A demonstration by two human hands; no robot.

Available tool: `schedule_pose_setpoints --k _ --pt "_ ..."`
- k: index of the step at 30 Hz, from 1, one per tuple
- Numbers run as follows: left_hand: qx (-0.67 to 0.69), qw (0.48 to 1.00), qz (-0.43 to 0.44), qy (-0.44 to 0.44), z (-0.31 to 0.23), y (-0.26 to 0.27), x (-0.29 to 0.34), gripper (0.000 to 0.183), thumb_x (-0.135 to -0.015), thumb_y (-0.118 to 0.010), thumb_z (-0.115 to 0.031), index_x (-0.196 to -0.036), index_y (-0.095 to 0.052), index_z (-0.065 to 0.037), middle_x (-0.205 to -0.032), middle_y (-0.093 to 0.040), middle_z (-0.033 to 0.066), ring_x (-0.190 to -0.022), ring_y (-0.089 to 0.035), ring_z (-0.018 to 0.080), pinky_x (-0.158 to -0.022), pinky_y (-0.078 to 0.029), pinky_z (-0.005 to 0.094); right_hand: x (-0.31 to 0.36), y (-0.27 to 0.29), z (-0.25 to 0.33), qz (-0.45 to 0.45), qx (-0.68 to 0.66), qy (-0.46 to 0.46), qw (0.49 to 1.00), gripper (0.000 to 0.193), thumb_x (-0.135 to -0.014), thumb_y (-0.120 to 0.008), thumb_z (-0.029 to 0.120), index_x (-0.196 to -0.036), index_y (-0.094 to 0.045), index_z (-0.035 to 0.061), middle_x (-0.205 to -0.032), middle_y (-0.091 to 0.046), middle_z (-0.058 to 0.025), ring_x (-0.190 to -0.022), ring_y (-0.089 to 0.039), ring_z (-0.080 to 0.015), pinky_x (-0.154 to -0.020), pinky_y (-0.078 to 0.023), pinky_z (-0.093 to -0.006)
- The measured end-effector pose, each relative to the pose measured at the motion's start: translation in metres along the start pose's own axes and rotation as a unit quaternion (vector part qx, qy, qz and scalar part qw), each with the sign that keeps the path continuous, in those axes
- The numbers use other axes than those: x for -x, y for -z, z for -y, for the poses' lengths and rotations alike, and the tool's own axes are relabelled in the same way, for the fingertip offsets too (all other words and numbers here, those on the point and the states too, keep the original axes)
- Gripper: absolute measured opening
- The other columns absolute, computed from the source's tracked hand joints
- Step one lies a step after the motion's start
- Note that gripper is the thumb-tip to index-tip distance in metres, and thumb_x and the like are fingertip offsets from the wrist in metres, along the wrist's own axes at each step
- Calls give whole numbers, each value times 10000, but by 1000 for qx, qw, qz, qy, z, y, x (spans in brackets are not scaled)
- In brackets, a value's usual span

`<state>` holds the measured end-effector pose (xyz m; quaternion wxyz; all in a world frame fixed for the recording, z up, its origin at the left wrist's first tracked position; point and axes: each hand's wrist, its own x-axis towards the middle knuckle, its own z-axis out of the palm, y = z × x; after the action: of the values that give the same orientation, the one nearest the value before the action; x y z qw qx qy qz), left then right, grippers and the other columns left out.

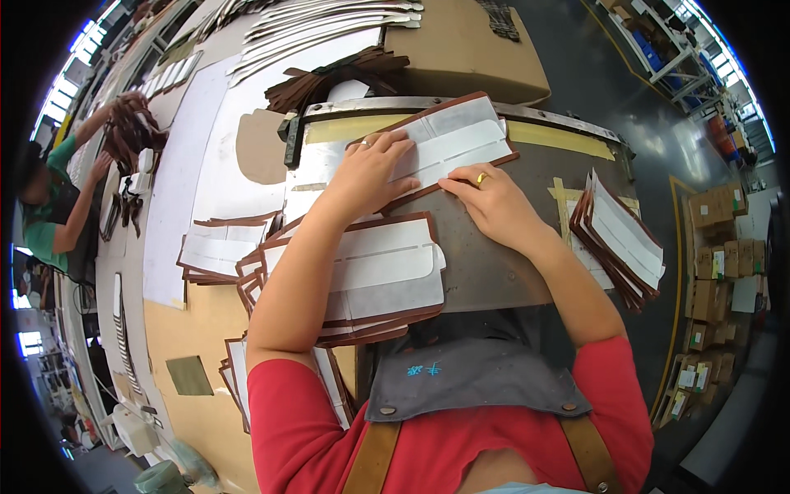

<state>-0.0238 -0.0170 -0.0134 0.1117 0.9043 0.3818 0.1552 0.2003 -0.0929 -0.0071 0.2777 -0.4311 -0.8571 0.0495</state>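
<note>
A flat panel with brown leather-like edging and white and grey lining [465,132] lies slanted on the metal-edged work plate in front of me. My left hand [374,173] rests on the panel's left part, fingers stretched out and pressing it down. At the lower right edge of the panel, my right hand [494,202] has its fingers curled, with thumb and forefinger closed on the brown edging. A stack of similar panels [387,267] lies just below, partly hidden by my left forearm.
More panels [617,239] are fanned at the plate's right edge, and another pile [226,247] lies left. Brown strips [337,78] and white strips [329,29] lie beyond, beside a cardboard box [469,49]. A co-worker [62,198] handles brown pieces at far left. Cartons [712,280] stand right.
</note>
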Motion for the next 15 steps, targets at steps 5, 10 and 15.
schedule_pose_setpoints --k 5,10,15 --pt "14 999 30 14 -2 3 -4 529 -826 -633 -335 -1265 -481 -81 -1377 -413 83 -1235 -418 292 -1023 -339 401 -8 16 -17 -4 95 -2 996 271 -714 -568 -14 -958 -651 69 -910 -621 -38 -924 -572 -240 -824 -443 -368" --pt "39 999 27 -12 4 -1 -5 505 -835 -626 -301 -1267 -480 -83 -1391 -406 94 -1274 -384 287 -1039 -325 403 -8 12 -5 7 16 41 999 299 -690 -571 -8 -973 -647 51 -954 -617 -42 -928 -569 -225 -838 -442 -367" --pt "36 999 21 -20 6 -5 -5 489 -836 -627 -276 -1264 -490 -84 -1394 -404 99 -1292 -366 284 -1050 -317 399 3 -2 1 33 36 69 996 321 -706 -548 12 -1016 -634 26 -1034 -603 -49 -958 -554 -215 -877 -438 -350"
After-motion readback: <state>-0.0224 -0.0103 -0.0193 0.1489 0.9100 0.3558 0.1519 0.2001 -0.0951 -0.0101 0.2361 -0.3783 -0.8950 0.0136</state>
